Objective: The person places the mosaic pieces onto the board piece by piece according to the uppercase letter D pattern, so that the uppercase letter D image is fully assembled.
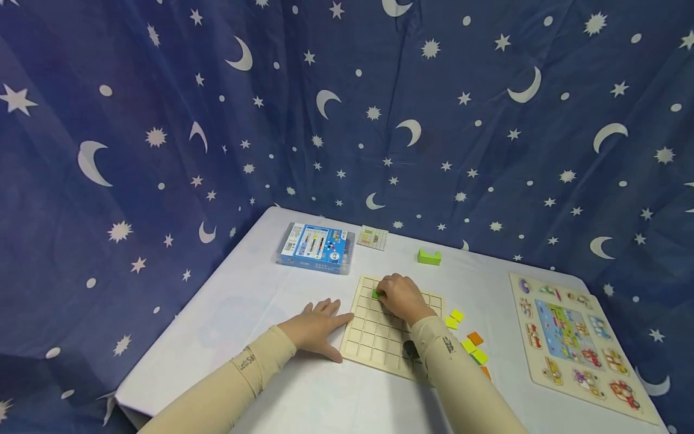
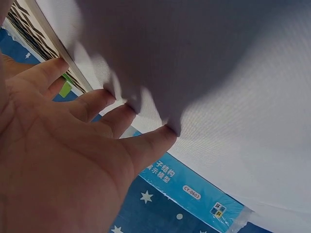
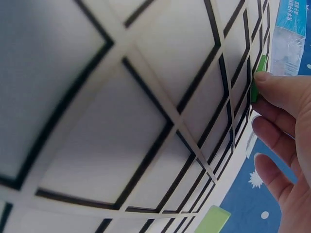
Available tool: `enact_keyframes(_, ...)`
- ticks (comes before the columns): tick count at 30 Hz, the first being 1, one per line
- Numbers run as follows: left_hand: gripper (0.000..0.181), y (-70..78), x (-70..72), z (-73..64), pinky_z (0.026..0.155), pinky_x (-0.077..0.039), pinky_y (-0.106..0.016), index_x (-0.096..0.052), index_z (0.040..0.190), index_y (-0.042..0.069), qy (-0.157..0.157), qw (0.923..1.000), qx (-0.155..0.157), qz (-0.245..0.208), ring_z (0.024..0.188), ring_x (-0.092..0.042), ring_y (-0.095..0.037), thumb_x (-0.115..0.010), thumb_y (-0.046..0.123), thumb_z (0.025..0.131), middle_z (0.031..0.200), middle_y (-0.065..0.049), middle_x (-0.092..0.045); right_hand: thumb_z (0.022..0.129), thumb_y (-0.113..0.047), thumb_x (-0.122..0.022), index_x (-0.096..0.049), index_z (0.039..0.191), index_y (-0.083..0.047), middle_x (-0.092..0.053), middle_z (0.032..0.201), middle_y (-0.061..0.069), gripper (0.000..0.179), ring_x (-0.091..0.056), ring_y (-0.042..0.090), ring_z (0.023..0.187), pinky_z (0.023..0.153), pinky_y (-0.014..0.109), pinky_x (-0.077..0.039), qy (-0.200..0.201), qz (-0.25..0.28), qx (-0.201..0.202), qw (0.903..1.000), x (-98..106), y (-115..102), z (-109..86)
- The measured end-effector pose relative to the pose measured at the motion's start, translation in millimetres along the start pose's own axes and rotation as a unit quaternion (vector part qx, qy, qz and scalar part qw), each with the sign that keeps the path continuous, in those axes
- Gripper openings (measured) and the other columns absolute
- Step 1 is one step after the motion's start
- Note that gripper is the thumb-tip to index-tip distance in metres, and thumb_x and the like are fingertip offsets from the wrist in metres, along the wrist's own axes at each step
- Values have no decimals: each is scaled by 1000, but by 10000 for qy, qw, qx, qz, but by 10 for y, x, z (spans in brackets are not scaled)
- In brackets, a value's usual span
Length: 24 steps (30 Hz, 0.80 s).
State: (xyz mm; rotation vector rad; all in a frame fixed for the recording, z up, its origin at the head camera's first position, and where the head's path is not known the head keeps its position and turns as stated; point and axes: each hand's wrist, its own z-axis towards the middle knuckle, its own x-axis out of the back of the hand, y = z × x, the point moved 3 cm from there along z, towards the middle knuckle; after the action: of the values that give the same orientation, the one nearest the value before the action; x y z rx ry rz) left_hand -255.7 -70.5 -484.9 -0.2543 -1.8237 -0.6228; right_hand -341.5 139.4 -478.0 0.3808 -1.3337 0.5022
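Observation:
A wooden grid board (image 1: 370,328) with square cells lies on the white table. Over its far part, my right hand (image 1: 403,296) pinches a green square tile (image 3: 254,92) between thumb and fingers, at the board's cells. The tile's green corner (image 1: 375,294) shows beside the fingertips in the head view. My left hand (image 1: 314,330) lies on the cloth at the board's left side, fingers spread and straight. In the left wrist view, one fingertip of the left hand (image 2: 63,145) meets the board's edge (image 2: 63,53).
Loose yellow tiles (image 1: 457,315), orange tiles (image 1: 475,338) and a green one lie right of the board. Behind stand a blue-labelled plastic case (image 1: 315,247), a small patterned card (image 1: 372,237) and a green block (image 1: 429,258). A picture puzzle board (image 1: 582,343) lies far right.

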Motion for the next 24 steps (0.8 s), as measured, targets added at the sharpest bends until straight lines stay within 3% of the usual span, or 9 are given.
enact_keyframes(14,99,26,-25,25,115,-22,-63,-40,153,25,50,10000,-63,23,148,-22,-39,-78,64,71,160,-18,-27,85,-15,-79,-76,102,-12,-73,101,2,17,-67,21,92,80,40,-55,182,359,178,9990,118,160,-211)
enact_keyframes(24,98,-12,-29,8,115,-21,-64,-40,153,24,99,9999,-61,-73,148,-21,-40,-78,64,71,161,-19,-27,84,-19,-80,-74,107,-11,-71,101,2,24,-65,21,90,81,43,-54,164,147,-322,9992,285,624,-775)
